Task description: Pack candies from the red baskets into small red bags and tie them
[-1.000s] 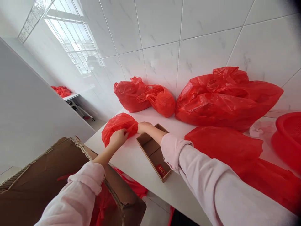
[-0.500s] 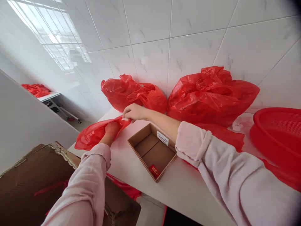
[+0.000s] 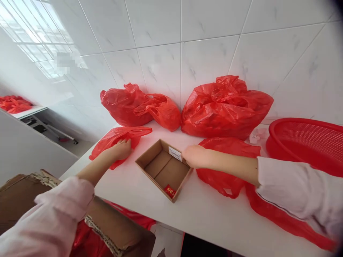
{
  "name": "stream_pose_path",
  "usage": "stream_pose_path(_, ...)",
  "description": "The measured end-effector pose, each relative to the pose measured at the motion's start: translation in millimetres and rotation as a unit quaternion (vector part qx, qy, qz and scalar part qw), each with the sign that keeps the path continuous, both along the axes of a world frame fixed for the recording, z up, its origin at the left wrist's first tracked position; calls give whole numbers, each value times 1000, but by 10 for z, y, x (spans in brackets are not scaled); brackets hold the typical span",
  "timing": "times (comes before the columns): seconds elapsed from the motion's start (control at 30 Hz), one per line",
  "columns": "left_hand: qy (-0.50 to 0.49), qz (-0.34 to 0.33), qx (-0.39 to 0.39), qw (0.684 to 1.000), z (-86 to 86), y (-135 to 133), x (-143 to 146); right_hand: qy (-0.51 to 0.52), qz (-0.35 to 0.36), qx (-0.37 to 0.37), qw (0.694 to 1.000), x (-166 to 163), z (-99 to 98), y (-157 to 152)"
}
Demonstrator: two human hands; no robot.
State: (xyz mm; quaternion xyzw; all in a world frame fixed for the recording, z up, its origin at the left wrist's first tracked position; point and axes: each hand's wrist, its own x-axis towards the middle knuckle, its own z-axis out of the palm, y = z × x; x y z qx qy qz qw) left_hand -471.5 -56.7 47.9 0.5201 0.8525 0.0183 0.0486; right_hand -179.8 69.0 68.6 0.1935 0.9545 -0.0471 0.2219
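Note:
My left hand [image 3: 123,149] is closed on the mouth of a red plastic bag [image 3: 107,142] lying slack at the left of the white table, its fingers bent over the thin plastic. Beside the far right wall of a shallow cardboard box [image 3: 155,175], my right hand [image 3: 195,156] is curled and slightly blurred. Its fingertips are turned away, so whatever they hold is hidden. A small red packet [image 3: 169,191] with yellow characters lies in the box's near corner. Another flattened red bag [image 3: 222,182] spreads out under my right forearm.
Filled red bags [image 3: 227,110] lean against the tiled wall, with smaller ones [image 3: 128,103] to their left. A red perforated basket [image 3: 302,142] stands at the right. Below the table's left edge is a big torn carton [image 3: 120,221] with red plastic inside.
My right hand has left the left bag's edge and moved right to the box. My left hand has come up out of the bag to its mouth. The view has shifted right.

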Motion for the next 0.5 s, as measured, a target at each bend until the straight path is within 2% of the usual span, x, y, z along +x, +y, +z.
stream_pose_path(0.07, -4, -26, -50, 998, 105, -73, 151, 52, -4, 5, 999, -128, -34, 129)
stream_pose_path(0.13, 13, -63, -64, 996, 233, -150, 360, 103, -10, 12, 995, -232, 7, 308)
stream_pose_path(0.23, 79, -139, -7, 987, 408, -224, 745, 186, -22, 48, 981, -114, 284, 610)
stream_pose_path(0.3, 90, -201, 27, 975, 478, -224, 1028, 254, -19, 87, 963, 214, 599, 778)
stream_pose_path(0.4, 54, -274, 35, 960, 473, -148, 1516, 269, -56, 106, 956, 1001, 1073, 876)
stream_pose_path(0.47, 34, -310, 29, 950, 384, -62, 1924, 254, -117, 98, 955, 1624, 1236, 818)
stream_pose_path(0.5, 26, -330, 20, 943, 310, -14, 2153, 242, -150, 87, 955, 1939, 1245, 760)
